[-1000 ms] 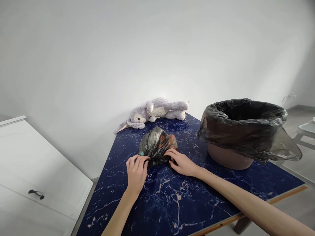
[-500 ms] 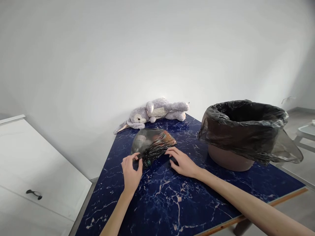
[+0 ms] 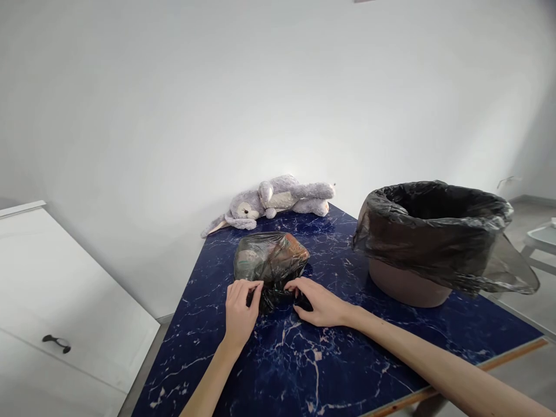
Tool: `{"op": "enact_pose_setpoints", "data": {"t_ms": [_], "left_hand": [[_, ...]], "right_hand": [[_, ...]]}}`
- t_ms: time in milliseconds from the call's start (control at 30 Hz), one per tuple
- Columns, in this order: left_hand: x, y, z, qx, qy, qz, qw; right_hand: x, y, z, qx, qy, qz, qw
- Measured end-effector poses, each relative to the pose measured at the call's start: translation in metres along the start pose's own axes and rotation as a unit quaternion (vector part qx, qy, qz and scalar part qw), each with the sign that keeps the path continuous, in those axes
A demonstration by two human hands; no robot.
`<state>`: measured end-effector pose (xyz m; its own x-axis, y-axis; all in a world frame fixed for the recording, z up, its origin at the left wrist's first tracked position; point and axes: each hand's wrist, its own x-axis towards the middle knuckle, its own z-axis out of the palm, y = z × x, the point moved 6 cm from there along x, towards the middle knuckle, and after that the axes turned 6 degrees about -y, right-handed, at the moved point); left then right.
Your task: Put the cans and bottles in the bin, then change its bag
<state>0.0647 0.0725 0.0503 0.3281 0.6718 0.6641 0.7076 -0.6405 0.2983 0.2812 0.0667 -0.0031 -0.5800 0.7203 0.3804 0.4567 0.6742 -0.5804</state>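
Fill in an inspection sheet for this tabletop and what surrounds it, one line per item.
Surface: dark blue marbled table with a wood-coloured edge.
Job's things: a dark see-through bag with things inside, its gathered end toward the person.
Clutter: a grey plush toy lying on its side at the far end; a bin with a black liner at right.
Hands: left hand pinches the gathered end; right hand curves beside it, thumb and fingers apart, contact unclear.
Cables: nothing seen for certain.
Surroundings: pale wall; white cabinet with a dark handle at left.
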Motion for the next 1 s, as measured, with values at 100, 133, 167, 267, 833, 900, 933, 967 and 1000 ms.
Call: {"op": "enact_pose_setpoints", "data": {"t_ms": [100,133,167,267,833,900,933,967,1000], "left_hand": [[0.000,-0.015,-0.007,-0.003,0.035,-0.057,0.998],[0.000,-0.021,-0.009,-0.006,0.046,-0.076,0.996],[0.000,-0.026,-0.011,-0.010,0.057,-0.095,0.994],[-0.002,-0.042,-0.018,-0.025,0.092,-0.152,0.984],[0.002,0.010,-0.027,0.039,0.031,0.090,0.995],[-0.005,0.032,-0.005,0.032,-0.086,0.185,0.978],[-0.008,0.039,0.004,0.040,-0.121,0.214,0.969],[-0.011,0.043,0.010,0.051,-0.140,0.234,0.961],[-0.013,0.045,0.013,0.063,-0.146,0.245,0.956]], "right_hand": [[0.001,0.003,-0.001,-0.028,0.013,-0.012,0.999],[0.001,0.004,-0.001,-0.040,0.012,-0.022,0.999],[0.001,0.005,-0.001,-0.049,0.010,-0.032,0.998],[0.001,0.007,-0.003,-0.061,0.003,-0.048,0.997],[0.001,-0.021,-0.010,0.134,-0.056,-0.050,0.988],[0.002,-0.020,-0.010,0.108,-0.061,-0.031,0.992],[0.002,-0.019,-0.010,0.075,-0.053,-0.026,0.995],[0.003,-0.017,-0.009,0.038,-0.041,-0.022,0.998],[0.003,-0.014,-0.009,0.003,-0.026,-0.019,0.999]]}}
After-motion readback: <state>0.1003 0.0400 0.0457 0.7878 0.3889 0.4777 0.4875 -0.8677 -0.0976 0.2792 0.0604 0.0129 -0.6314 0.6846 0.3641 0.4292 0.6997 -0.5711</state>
